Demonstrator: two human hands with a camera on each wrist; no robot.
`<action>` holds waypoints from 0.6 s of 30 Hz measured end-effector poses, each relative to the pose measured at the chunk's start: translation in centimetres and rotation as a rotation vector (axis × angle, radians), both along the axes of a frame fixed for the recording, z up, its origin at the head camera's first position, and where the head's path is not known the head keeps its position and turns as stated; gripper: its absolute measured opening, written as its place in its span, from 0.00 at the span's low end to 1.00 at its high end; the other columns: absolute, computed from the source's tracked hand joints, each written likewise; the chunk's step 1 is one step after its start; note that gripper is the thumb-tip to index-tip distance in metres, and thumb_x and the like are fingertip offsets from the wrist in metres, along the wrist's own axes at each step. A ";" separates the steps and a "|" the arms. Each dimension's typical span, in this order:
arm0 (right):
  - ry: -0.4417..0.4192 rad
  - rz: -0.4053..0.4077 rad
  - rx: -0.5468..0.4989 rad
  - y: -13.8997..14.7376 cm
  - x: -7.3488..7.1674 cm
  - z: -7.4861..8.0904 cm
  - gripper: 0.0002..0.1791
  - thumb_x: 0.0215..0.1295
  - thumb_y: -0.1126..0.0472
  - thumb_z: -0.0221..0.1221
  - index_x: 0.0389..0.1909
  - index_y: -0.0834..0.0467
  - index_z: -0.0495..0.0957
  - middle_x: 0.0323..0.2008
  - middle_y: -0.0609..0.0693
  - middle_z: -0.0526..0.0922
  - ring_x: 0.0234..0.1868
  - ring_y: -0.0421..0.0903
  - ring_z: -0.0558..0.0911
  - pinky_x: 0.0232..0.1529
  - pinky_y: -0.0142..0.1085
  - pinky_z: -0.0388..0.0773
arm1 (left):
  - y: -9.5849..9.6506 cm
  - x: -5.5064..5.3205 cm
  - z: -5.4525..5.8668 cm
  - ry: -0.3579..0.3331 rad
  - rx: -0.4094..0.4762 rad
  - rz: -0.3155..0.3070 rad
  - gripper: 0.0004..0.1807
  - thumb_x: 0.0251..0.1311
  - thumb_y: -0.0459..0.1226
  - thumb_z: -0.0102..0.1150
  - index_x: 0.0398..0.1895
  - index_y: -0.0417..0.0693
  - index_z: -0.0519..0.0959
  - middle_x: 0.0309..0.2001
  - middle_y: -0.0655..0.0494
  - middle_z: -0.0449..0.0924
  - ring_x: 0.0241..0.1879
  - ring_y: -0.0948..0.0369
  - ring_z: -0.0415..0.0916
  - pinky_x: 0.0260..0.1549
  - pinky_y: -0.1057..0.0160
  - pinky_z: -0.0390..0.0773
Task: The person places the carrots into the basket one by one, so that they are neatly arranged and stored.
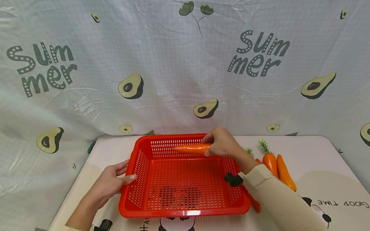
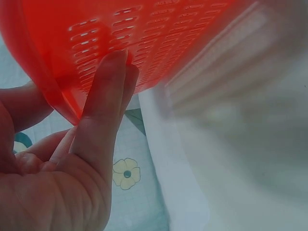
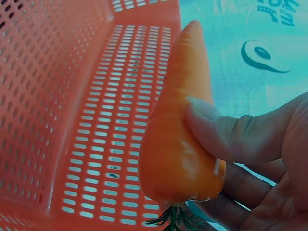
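A shallow red plastic basket [image 1: 188, 185] with slotted walls stands on the table. My left hand [image 1: 109, 183] grips its left rim, thumb on the inner side; in the left wrist view the fingers lie along the slotted wall [image 2: 159, 41]. Above the basket's far right part, my right hand [image 1: 223, 143] holds an orange carrot [image 1: 190, 149], its pointed end toward the left. The right wrist view shows my thumb pressed across the thick end of the carrot [image 3: 178, 149], with a green leafy tuft below it.
More carrots [image 1: 285, 174] lie right of the basket, partly behind my right forearm, some with green tops. A red rounded end [image 1: 256, 205] sticks out beside the basket's front right corner. A printed cloth curtain [image 1: 163, 56] hangs behind the table.
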State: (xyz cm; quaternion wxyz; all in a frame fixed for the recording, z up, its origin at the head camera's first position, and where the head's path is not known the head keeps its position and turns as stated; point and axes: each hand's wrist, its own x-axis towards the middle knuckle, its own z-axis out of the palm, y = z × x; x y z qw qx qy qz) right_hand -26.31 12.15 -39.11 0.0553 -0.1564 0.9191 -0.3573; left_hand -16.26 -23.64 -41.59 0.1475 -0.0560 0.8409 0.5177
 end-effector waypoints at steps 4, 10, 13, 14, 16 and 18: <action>0.005 0.000 0.005 -0.6 -0.4 -0.4 0.17 0.48 0.70 0.76 0.43 0.63 0.91 0.42 0.57 0.92 0.41 0.50 0.87 0.48 0.44 0.88 | -0.1 0.0 0.0 0.001 -0.001 0.000 0.44 0.72 0.36 0.62 0.82 0.34 0.50 0.73 0.27 0.66 0.46 0.51 0.87 0.44 0.52 0.91; -0.012 -0.016 -0.008 -1.4 -0.8 -0.8 0.17 0.49 0.70 0.77 0.43 0.63 0.91 0.42 0.57 0.92 0.40 0.49 0.87 0.45 0.42 0.89 | -0.2 0.0 0.1 -0.004 0.013 -0.002 0.43 0.72 0.35 0.62 0.82 0.34 0.50 0.73 0.27 0.67 0.46 0.50 0.87 0.44 0.52 0.91; -0.021 -0.037 -0.014 -1.8 -0.9 -1.1 0.17 0.49 0.70 0.77 0.43 0.62 0.91 0.42 0.56 0.92 0.39 0.48 0.86 0.45 0.41 0.89 | -0.2 0.1 0.1 -0.008 0.019 0.001 0.43 0.72 0.35 0.62 0.82 0.34 0.51 0.73 0.27 0.67 0.46 0.51 0.87 0.44 0.52 0.91; -0.021 -0.041 -0.013 -1.8 -0.9 -1.1 0.17 0.49 0.70 0.78 0.43 0.62 0.91 0.42 0.56 0.92 0.39 0.48 0.86 0.45 0.41 0.88 | -0.2 0.1 0.1 -0.008 0.018 -0.001 0.43 0.72 0.35 0.62 0.82 0.34 0.51 0.73 0.27 0.67 0.46 0.51 0.87 0.44 0.52 0.91; -0.019 -0.054 -0.010 -2.0 -1.0 -1.3 0.17 0.48 0.70 0.78 0.43 0.62 0.91 0.42 0.56 0.92 0.39 0.48 0.86 0.45 0.41 0.88 | -0.2 0.1 0.0 -0.007 0.022 -0.002 0.43 0.72 0.35 0.62 0.82 0.34 0.51 0.73 0.28 0.67 0.46 0.51 0.87 0.44 0.52 0.91; -0.018 -0.063 -0.010 -2.1 -1.1 -1.4 0.17 0.48 0.70 0.78 0.43 0.61 0.91 0.42 0.56 0.92 0.39 0.48 0.86 0.46 0.42 0.88 | -0.2 0.0 -0.1 -0.003 0.021 -0.003 0.43 0.72 0.36 0.62 0.82 0.34 0.51 0.73 0.28 0.68 0.46 0.50 0.87 0.44 0.52 0.91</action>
